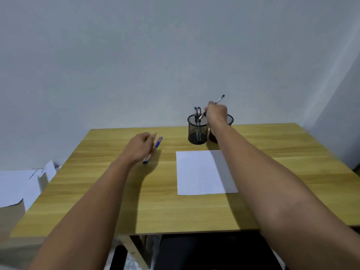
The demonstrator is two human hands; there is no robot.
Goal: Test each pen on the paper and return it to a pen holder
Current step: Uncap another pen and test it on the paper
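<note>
Dim, even light; soft shadows beneath hands (139,148); slight blur; wide-angle bending at frame edges.

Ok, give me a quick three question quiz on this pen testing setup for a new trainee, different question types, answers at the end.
1. True or false: the right hand holds a pen above the mesh holders.
2. Multiple choice: the blue pen by the left hand is A) in a holder, B) over the bare table, C) on the paper.
3. Fill in: the left mesh holder shows ___ pen caps sticking up above its rim.

Key: 1 true; 2 B; 3 two. The sheet of paper looks blank, though faint marks would be hard to see.
</note>
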